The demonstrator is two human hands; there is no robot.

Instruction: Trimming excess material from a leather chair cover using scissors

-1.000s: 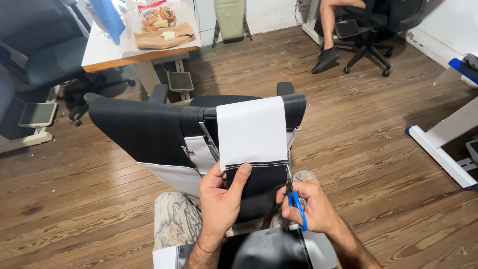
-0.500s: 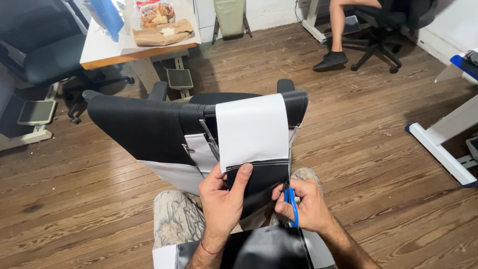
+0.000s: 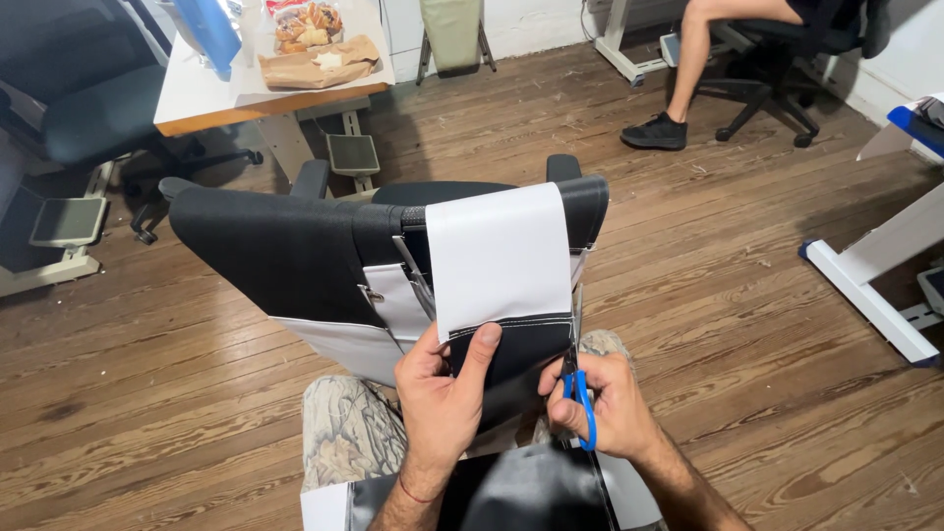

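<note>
Left hand (image 3: 442, 398) pinches the black-and-white fabric panel (image 3: 497, 285) at its stitched seam; right hand (image 3: 605, 408) is closed around blue-handled scissors (image 3: 580, 388), blades running up the panel's right edge. Step judged: cutting along that edge. Next move requires taut fabric. An office chair (image 3: 295, 246) stands beyond both hands.

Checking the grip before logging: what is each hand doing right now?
Left hand: closed on the black-and-white fabric piece.
Right hand: holding the blue-handled scissors.

Head view — steeply downward; close over lap
</note>
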